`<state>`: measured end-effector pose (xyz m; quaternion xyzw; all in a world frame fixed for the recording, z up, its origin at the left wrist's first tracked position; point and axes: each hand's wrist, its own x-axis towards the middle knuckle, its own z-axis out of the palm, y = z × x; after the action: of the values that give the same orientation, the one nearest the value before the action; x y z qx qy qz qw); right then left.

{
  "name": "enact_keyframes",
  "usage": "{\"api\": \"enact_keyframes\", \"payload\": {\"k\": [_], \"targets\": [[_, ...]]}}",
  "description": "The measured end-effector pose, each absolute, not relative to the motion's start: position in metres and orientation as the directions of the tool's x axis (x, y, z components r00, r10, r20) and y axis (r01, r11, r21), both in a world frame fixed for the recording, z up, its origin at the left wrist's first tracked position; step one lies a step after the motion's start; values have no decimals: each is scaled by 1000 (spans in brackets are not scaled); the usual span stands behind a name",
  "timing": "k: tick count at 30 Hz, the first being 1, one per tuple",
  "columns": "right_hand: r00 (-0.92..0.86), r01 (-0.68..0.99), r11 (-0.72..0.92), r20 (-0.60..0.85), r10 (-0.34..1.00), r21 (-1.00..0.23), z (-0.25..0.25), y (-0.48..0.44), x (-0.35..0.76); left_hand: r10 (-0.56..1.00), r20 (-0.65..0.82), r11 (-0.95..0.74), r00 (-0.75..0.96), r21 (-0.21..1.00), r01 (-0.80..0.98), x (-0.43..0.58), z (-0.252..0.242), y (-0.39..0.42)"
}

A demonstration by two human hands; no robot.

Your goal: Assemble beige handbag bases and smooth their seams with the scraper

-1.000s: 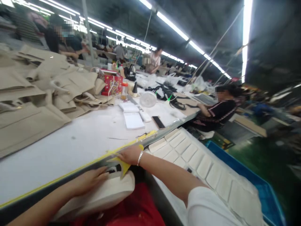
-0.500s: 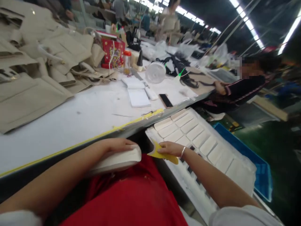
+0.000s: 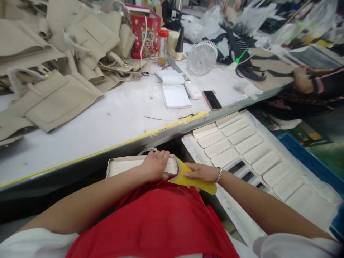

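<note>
My left hand (image 3: 156,165) is wrapped over the end of a cream, box-shaped bag (image 3: 126,164), which lies on its side above my lap. A thin strap loop (image 3: 147,151) stands up behind the bag. In my right hand (image 3: 200,173) is a flat yellow piece (image 3: 182,174) with a curved-in end and a rounded tail. My fingers pinch it, and its curved end sits against the bag's right end. Whether the two are joined there I cannot tell.
Right of me, a white board (image 3: 228,208) carries rows of cream flaps (image 3: 243,134); a blue crate (image 3: 309,156) stands beyond. On the table (image 3: 113,118) lie beige bags (image 3: 64,100), a notebook (image 3: 176,96), a phone (image 3: 212,100), a fan (image 3: 202,58) and a knife (image 3: 174,64). A co-worker's arm (image 3: 319,84) is at the right.
My view has tilted down and right. The bag has turned so that its narrow side faces up. My right hand has brought the yellow piece against the bag's end.
</note>
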<state>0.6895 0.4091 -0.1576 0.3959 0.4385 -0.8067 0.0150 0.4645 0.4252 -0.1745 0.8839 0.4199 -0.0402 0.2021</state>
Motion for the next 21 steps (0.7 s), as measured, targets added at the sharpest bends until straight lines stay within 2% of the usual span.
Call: {"api": "enact_keyframes", "payload": {"k": [5, 11, 21], "targets": [[-642, 381, -608, -673, 368, -697, -162, 408, 682, 752, -130, -601, 646, 267, 753, 463, -179, 419], [-624, 305, -615, -640, 447, -727, -174, 398, 680, 749, -6, -650, 662, 183, 737, 461, -181, 414], [-586, 239, -643, -636, 502, -728, -173, 385, 665, 739, 76, -665, 669, 242, 707, 451, -183, 407]]}}
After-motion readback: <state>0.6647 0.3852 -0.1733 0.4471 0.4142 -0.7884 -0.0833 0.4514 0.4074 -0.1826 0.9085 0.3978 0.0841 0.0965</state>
